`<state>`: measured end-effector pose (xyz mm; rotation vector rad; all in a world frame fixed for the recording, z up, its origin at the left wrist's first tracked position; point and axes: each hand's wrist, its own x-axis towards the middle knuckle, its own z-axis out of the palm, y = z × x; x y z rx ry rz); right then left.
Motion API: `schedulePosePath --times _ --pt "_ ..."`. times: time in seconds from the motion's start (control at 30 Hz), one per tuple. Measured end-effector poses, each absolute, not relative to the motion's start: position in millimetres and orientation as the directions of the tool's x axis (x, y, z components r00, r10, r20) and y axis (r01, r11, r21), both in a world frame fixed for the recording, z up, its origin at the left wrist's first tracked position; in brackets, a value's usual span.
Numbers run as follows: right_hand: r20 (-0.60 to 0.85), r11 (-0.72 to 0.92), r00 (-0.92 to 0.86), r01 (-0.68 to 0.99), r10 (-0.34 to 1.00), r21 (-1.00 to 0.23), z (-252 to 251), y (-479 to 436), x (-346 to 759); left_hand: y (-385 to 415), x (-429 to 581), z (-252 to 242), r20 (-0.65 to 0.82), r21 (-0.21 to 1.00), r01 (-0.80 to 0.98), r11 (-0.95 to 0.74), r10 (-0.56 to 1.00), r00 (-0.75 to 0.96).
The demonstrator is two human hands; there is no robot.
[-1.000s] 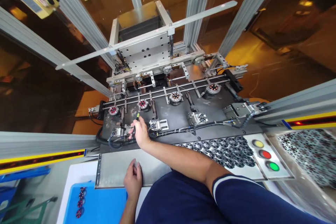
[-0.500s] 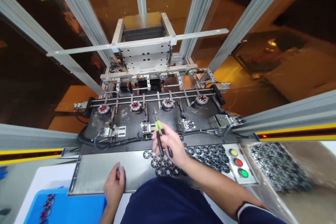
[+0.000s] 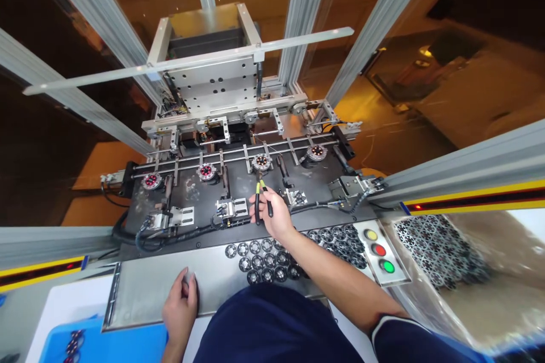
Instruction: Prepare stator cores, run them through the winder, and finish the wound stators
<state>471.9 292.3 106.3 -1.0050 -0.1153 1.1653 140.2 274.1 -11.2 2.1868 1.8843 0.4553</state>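
Observation:
My right hand [image 3: 276,212] is closed round the black-and-green handles of a pair of pliers [image 3: 258,201]. The pliers' tip reaches the near edge of a round fixture holding a disc with orange-brown spots [image 3: 261,162]; whether the jaws grip anything is too small to tell. My left hand [image 3: 180,303] rests at the front of the metal tray [image 3: 145,289], loosely curled, thumb and forefinger apart, with nothing visible in it. Several black round parts [image 3: 269,261] lie on the tray, partly under my right forearm.
Other fixtures hold a red-marked disc [image 3: 206,171], another red-marked disc [image 3: 151,181] and an orange-spotted disc [image 3: 317,152]. Clamps and cables cross the black plate [image 3: 251,184]. Push buttons [image 3: 378,250] stand right, beside a bag of metal parts [image 3: 434,244]. A blue bin [image 3: 128,343] sits lower left.
My right hand has moved the pliers forward to the fixture right of the middle. My left hand stays by the tray's front edge, thumb and forefinger slightly further apart. The view has shifted.

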Motion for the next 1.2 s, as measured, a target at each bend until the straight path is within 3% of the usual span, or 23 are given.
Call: schedulePosePath --times 0.47,0.67,0.77,0.9,1.0,1.2 --pt "-0.371 0.057 0.422 -0.720 0.828 -0.692 119.0 291.7 467.1 274.6 143.4 -6.9 0.083 0.368 0.919 -0.142 0.989 0.120" --pt "-0.182 -0.208 -0.112 -0.692 0.977 -0.691 178.3 215.6 475.8 273.0 143.5 -6.4 0.072 0.377 0.918 -0.126 0.992 0.107" --pt "-0.213 -0.094 0.110 -0.643 0.971 -0.760 196.0 188.6 511.9 272.0 139.5 -12.1 0.082 0.357 0.926 -0.122 0.992 0.099" --pt "-0.337 -0.003 0.459 -0.589 0.822 -0.808 182.5 185.8 569.0 273.0 135.5 -20.8 0.086 0.338 0.935 -0.105 0.993 0.081" --pt "-0.411 -0.011 0.520 -0.610 0.749 -0.793 156.2 194.3 593.9 273.7 135.7 -23.2 0.099 0.327 0.940 -0.102 0.992 0.073" --pt "-0.419 0.022 0.548 -0.625 0.724 -0.780 122.9 211.0 600.4 273.3 137.8 -20.6 0.113 0.316 0.942 -0.115 0.990 0.083"
